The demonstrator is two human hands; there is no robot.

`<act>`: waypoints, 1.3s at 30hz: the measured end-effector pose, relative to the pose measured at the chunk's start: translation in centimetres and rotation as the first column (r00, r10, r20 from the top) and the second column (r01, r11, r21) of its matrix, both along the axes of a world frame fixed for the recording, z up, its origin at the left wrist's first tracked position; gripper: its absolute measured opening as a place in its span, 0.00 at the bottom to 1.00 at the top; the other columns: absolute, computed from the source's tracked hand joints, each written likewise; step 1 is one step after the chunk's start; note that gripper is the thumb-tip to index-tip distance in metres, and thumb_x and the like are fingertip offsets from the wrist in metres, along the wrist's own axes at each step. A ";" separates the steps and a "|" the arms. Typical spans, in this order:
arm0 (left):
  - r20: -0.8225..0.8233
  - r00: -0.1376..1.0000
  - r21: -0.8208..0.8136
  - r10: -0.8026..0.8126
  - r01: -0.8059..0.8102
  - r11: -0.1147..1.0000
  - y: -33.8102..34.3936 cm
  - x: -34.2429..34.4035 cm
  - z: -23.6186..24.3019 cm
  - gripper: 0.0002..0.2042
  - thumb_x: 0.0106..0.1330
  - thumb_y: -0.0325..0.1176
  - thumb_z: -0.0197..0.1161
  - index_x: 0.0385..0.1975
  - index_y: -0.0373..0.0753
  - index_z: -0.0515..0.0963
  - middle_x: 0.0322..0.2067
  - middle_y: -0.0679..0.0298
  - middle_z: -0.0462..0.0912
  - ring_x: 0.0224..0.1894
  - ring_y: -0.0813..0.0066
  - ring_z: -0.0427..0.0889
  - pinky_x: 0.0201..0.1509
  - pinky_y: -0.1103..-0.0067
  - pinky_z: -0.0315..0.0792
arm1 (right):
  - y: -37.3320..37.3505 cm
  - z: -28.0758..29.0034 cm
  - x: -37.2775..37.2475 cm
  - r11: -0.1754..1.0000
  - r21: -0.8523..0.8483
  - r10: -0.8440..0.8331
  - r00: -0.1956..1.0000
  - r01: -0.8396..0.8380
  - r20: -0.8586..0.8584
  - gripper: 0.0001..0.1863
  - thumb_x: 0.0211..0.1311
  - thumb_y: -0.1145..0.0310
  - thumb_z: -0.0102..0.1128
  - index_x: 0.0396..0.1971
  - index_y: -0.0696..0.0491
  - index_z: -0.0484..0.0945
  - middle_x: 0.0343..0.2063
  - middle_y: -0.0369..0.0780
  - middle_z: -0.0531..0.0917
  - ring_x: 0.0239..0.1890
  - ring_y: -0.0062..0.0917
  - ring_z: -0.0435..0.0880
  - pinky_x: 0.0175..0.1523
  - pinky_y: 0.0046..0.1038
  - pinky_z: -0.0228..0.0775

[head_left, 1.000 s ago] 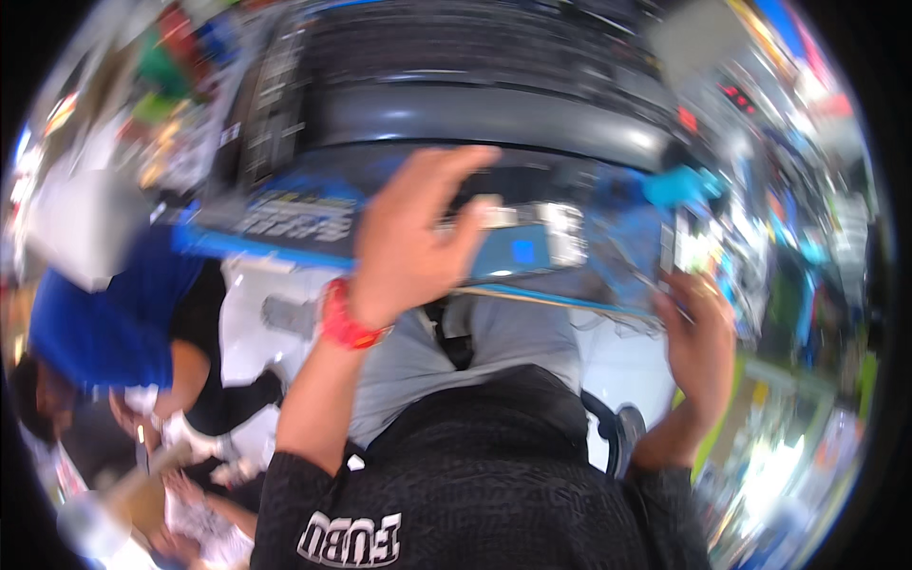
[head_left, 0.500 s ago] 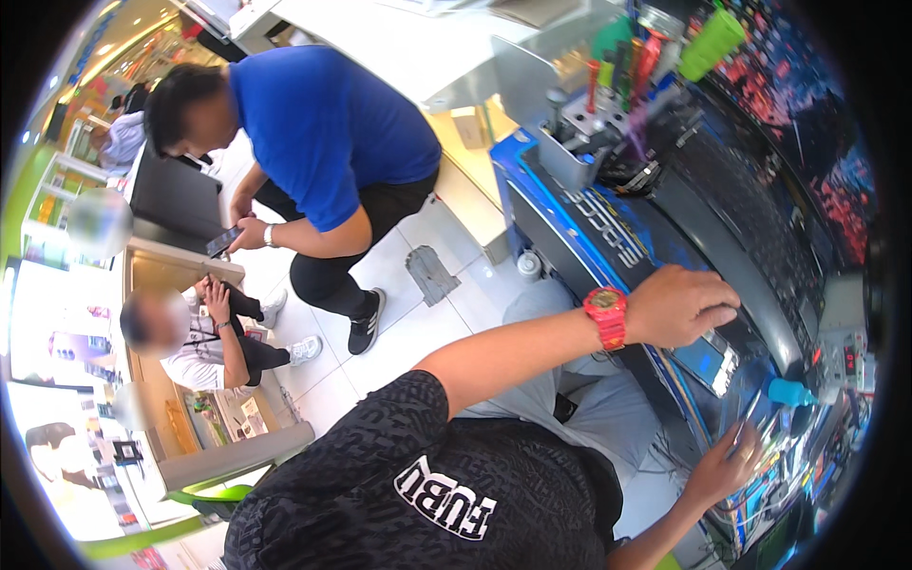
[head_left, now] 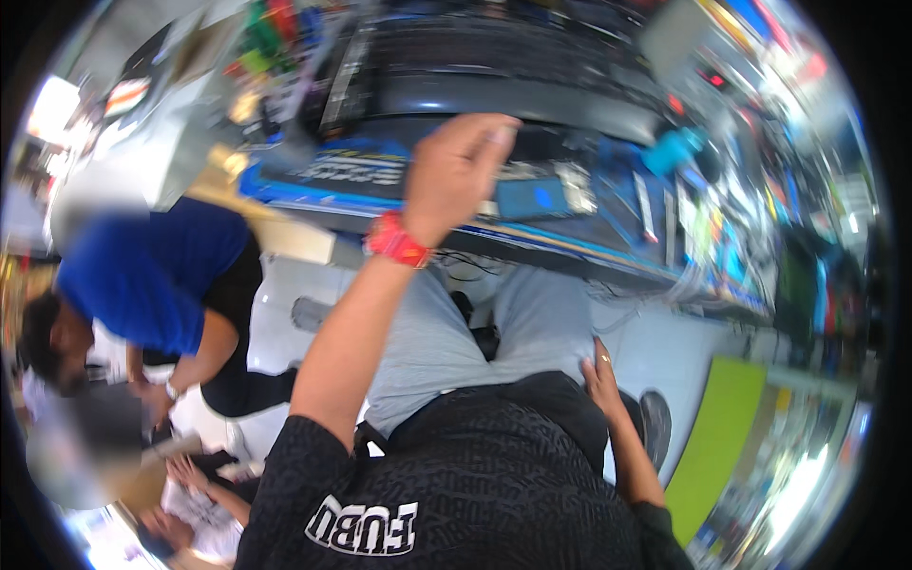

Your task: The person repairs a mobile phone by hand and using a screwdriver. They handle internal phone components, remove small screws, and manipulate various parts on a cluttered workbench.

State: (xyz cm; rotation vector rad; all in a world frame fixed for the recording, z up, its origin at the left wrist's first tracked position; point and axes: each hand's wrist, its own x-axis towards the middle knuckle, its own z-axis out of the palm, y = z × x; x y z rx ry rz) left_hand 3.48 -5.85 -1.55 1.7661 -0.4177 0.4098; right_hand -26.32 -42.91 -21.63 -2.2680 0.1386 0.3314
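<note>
My left hand (head_left: 461, 176), with a red watch (head_left: 397, 239) on its wrist, is closed, its fingers curled in over the work mat (head_left: 361, 195). No object shows in it. Just right of it lies a blue phone-like device (head_left: 527, 199), its right end exposing pale and metallic parts. My right hand (head_left: 600, 378), a ring on one finger, lies with fingers outstretched against the side of my thigh and holds nothing. Beyond the device, a thin white tool with a red tip (head_left: 644, 207) rests on the mat, near a small teal bottle (head_left: 676, 150).
A long dark keyboard-like panel (head_left: 513, 95) spans the back of the desk. Tools and cables crowd the right side; a holder with coloured tools (head_left: 275, 47) stands back left. A person in a blue shirt (head_left: 152, 275) sits at left, another person below. Blur softens the edges.
My view has swung right toward the desk. My right hand has left the thin tool it held and dropped to my thigh. The left hand stays closed over the desk.
</note>
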 end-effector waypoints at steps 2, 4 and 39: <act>0.038 0.999 0.014 0.020 -0.021 1.000 0.5 0.1 -0.2 0.10 0.78 0.33 0.65 0.50 0.36 0.88 0.45 0.57 0.92 0.45 0.69 0.90 0.51 0.74 0.80 | -0.5 1.0 -0.8 0.999 0.022 0.036 0.999 -0.035 -0.023 0.33 0.82 0.62 0.56 0.77 0.65 0.64 0.76 0.57 0.68 0.79 0.48 0.65 0.82 0.38 0.54; 0.081 0.996 0.046 0.036 -0.039 0.998 0.6 0.3 -0.7 0.10 0.79 0.32 0.64 0.51 0.36 0.88 0.45 0.57 0.92 0.45 0.71 0.90 0.51 0.75 0.80 | -0.5 2.6 -2.0 0.998 -0.052 0.029 0.999 -0.027 0.031 0.27 0.78 0.64 0.60 0.71 0.62 0.73 0.65 0.54 0.81 0.70 0.48 0.78 0.74 0.39 0.68; 0.109 0.994 0.040 -0.005 0.001 0.999 0.9 0.2 -0.6 0.11 0.77 0.34 0.65 0.50 0.37 0.88 0.45 0.58 0.92 0.44 0.69 0.90 0.50 0.76 0.81 | -0.6 0.2 -11.8 0.993 -0.095 -0.055 0.992 0.065 0.111 0.14 0.62 0.68 0.66 0.44 0.62 0.82 0.41 0.59 0.86 0.47 0.59 0.86 0.51 0.47 0.79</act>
